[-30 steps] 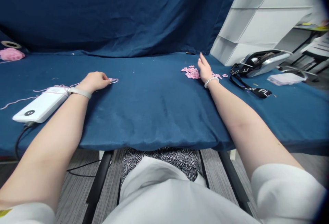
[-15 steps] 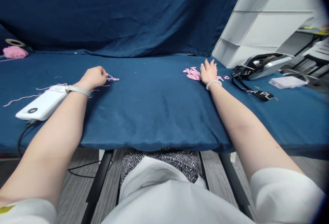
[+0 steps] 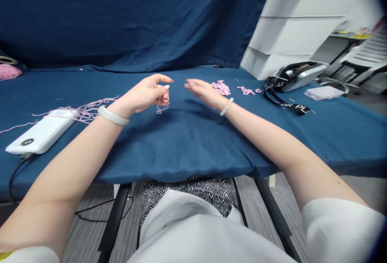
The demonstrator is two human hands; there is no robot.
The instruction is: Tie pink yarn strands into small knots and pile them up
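Note:
My left hand (image 3: 148, 94) is raised over the middle of the table, its lower fingers curled round a short piece of pink yarn (image 3: 163, 109) that dangles below. Its index finger points out to the right. Facing it across a small gap is my right hand (image 3: 205, 93), fingers stretched out and blurred at the tips, with nothing visible in them. Just behind the right hand lies a pile of short pink yarn pieces (image 3: 221, 88). A smaller group of pink pieces (image 3: 246, 90) is further right. Loose pink strands (image 3: 90, 109) lie left of my left wrist.
A white power bank (image 3: 45, 132) with a black cable sits at the left, touching the strands. Pink yarn ball (image 3: 9, 71) at the far left edge. To the right are a black lanyard (image 3: 290, 105), a grey-and-black device (image 3: 302, 77), a flat clear box (image 3: 324, 92) and white drawers (image 3: 281, 37).
My left hand has lifted off the strands and moved right with yarn in it. My right hand has left the pink pile and come left toward it. The view has shifted slightly.

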